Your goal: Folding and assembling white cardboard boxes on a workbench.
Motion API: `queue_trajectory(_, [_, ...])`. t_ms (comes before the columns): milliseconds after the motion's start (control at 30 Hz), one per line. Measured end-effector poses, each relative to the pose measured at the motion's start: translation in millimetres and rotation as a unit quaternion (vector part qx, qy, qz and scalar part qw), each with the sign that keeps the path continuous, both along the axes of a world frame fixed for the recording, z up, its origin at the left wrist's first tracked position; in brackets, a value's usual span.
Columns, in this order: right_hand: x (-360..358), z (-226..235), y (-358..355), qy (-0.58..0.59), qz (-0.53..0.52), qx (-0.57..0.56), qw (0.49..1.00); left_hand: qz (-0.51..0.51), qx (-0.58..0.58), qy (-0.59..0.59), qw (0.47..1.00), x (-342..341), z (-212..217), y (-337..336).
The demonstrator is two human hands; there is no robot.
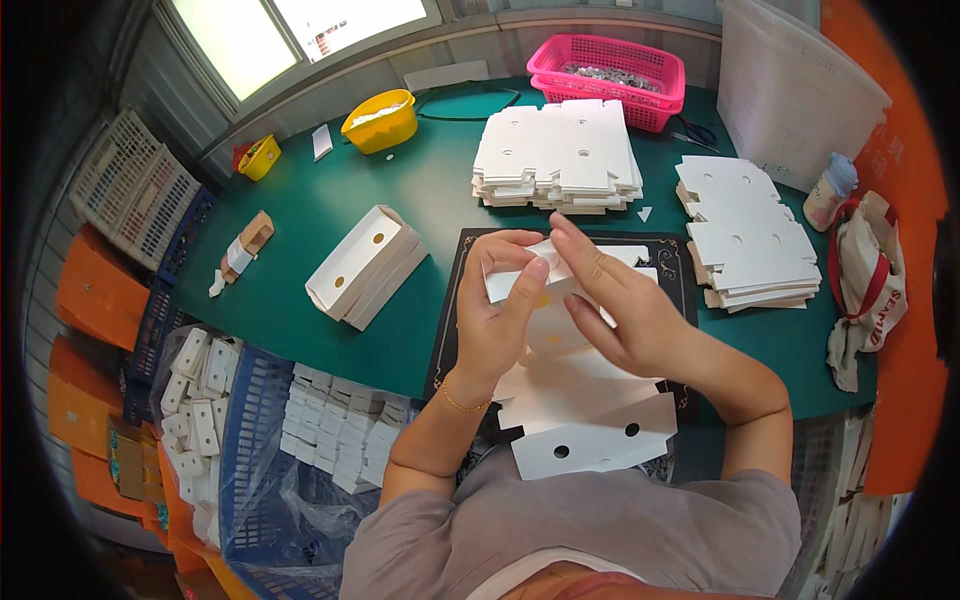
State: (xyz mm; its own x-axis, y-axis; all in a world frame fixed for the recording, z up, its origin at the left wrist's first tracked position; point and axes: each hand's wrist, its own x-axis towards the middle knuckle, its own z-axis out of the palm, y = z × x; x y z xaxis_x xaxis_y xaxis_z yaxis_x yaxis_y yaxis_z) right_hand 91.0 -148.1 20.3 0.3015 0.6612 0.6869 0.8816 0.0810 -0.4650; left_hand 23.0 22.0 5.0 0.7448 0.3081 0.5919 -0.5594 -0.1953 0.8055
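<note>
A partly folded white cardboard box [555, 325] is between my hands over the table's near edge. Its upper end is gripped by my left hand [488, 315], with the fingers bent over the top and the thumb along the near side. My right hand [640, 315] has its fingers stretched out and leans against the box's right side, fingertips close to the left thumb. Below them a white cardboard panel with two round holes [600, 435] slopes toward my lap; whether it belongs to the same box I cannot tell. A black mat with a gold pattern [672, 258] lies underneath.
Finished-looking white boxes [350, 255] stand on the green table [430, 185] at left. Flat cardboard stacks [560, 150] [750, 230] lie beyond and right. Pink basket [610, 75], scissors [698, 135], yellow tub [380, 122] and cloth bag [868, 260] surround them. A blue crate [255, 430] is lower left.
</note>
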Motion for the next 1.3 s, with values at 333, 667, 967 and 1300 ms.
queue_trajectory(333, [14.2,-35.8,20.1,0.314,0.181,0.113,0.925,0.027,-0.005,0.013,1.0,-2.1,1.4,6.1])
queue_trajectory(667, [34.7,-100.4,34.4,0.066,0.067,-0.024,0.995,0.042,-0.201,0.053,0.977,9.6,-1.3,29.6])
queue_trajectory(967, [23.3,-91.2,34.0,0.122,0.044,0.009,0.992,0.034,-0.173,0.044,0.983,11.7,0.6,19.7])
queue_trajectory(1300, [2.1,-37.4,21.4,0.083,0.08,0.172,0.978,-0.079,0.0,-0.023,0.997,0.3,-5.9,-7.4])
